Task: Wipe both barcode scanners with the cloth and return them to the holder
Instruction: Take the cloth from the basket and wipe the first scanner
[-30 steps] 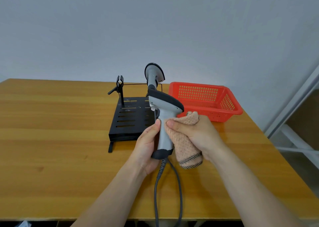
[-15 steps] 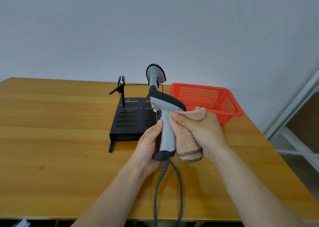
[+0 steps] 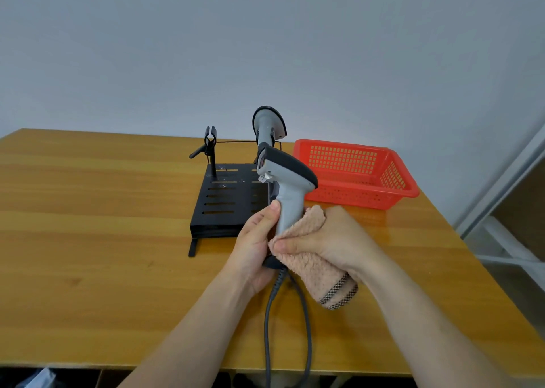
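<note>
Your right hand has slid the pink cloth down the scanner handle, fingers squeezing it. Your left hand holds the handle too, above the bench. The other scanner stands in the holder.

Grey scanner with black top; second scanner grey, black-rimmed; pink cloth with a dark-and-white checked band; black holder; red basket; grey cable; orange-brown wood-grain table
</note>
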